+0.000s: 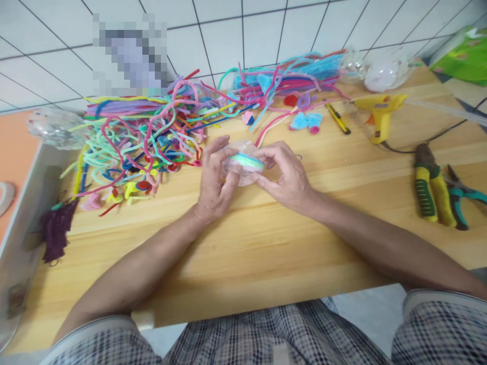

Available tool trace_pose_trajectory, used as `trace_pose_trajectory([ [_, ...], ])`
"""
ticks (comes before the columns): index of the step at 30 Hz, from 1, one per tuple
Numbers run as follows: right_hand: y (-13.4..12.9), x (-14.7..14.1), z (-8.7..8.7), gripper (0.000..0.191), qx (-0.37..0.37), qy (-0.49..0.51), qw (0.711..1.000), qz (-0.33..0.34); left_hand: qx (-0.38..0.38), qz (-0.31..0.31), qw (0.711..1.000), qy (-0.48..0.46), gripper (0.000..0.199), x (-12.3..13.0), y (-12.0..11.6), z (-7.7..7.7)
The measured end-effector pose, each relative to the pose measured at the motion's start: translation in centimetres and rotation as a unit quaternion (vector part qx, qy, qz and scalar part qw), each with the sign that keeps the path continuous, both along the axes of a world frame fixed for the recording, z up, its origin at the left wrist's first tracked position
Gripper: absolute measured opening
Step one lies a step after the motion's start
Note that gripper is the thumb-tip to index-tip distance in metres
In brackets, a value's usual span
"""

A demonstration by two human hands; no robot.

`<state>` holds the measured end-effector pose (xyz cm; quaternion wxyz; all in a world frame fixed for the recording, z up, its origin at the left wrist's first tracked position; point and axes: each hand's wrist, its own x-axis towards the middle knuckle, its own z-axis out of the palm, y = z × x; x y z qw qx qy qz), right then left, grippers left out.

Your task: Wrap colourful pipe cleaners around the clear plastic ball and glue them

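Between my two hands, above the middle of the wooden table, is a small clear plastic-like bundle (246, 163) with a mint-green and blue band across it and pale lilac below. My left hand (217, 178) grips its left side, thumb in front and fingers curled at the top. On the right side, my right hand (283, 172) pinches the bundle between thumb and fingers. What exactly the clear bundle is, I cannot make out, as it is blurred.
Colourful pipe cleaners (140, 137) are heaped at the back left, more (289, 76) at the back. A yellow cutter (338, 118), yellow glue gun (380, 114), pliers (431, 187) and teal-handled pliers (460, 195) lie right. A dark purple item (57, 230) is far left.
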<state>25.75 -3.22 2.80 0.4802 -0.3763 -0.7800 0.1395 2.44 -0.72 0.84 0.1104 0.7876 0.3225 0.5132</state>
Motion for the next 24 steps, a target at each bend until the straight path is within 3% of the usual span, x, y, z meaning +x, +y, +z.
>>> trace_pose_trajectory([
  [6, 0.0, -0.2, 0.1, 0.033, 0.010, 0.005, 1.000, 0.021, -0.027, -0.009, 0.999, -0.019, 0.038, 0.0, 0.1, -0.3],
  [13, 0.0, -0.3, -0.9, 0.060, -0.040, 0.040, 0.998, -0.003, -0.088, -0.068, 0.992, -0.062, 0.038, -0.8, 1.4, -1.0],
  [18, 0.1, -0.8, -1.4, 0.082, -0.085, 0.046, 0.995, 0.037, -0.154, -0.125, 0.975, -0.098, 0.042, -0.6, 1.5, -1.0],
  [21, -0.3, -1.2, -1.1, 0.086, -0.124, 0.044, 0.991, 0.015, -0.147, -0.097, 0.981, -0.078, 0.041, -0.5, 1.3, -0.7],
  [24, -0.6, -1.1, -0.8, 0.089, -0.147, 0.056, 0.988, -0.002, -0.090, -0.062, 0.993, -0.043, 0.041, -0.7, 1.5, -0.6],
])
